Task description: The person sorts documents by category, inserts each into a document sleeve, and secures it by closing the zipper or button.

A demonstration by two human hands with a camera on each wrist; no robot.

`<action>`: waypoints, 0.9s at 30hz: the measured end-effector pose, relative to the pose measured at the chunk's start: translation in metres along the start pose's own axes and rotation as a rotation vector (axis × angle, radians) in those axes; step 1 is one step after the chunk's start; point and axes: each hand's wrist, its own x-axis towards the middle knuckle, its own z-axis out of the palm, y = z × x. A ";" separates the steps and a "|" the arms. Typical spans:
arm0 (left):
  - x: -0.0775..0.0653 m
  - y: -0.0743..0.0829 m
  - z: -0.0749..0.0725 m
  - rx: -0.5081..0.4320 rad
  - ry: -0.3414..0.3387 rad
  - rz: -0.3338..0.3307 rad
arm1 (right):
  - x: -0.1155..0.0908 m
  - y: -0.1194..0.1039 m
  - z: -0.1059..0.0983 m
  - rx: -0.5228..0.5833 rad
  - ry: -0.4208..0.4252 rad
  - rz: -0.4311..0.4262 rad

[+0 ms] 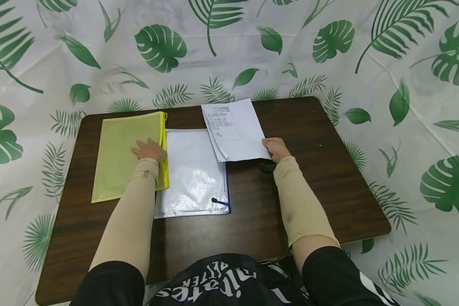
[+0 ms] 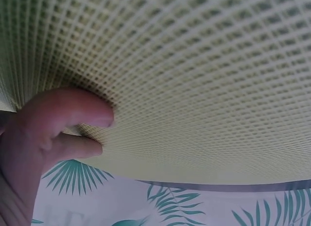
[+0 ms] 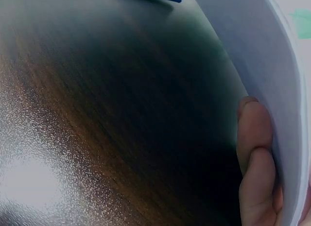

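A yellow mesh zip pouch (image 1: 128, 127) lies on the left of the table, partly over a clear pouch with a blue zip (image 1: 191, 170). My left hand (image 1: 150, 151) rests on the yellow pouch near its right edge, fingers spread. In the left wrist view, the thumb (image 2: 63, 107) and a finger touch the mesh. My right hand (image 1: 277, 148) grips a stack of white papers (image 1: 237, 127) by its lower right corner. The top sheet bears printed text and a diagram. From the right wrist, fingers (image 3: 256, 133) show against the underside of the curved papers.
The dark wood table (image 1: 348, 187) extends to the right. On the clear pouch, a dark zip pull (image 1: 214, 199) hangs inward from the lower right corner. Behind the table hangs a leaf-print curtain (image 1: 229, 51). A black object (image 1: 267, 167) sits beneath the right wrist.
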 end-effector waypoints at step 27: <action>0.000 0.018 0.005 0.025 -0.011 -0.002 | -0.006 0.002 0.011 -0.028 -0.030 -0.057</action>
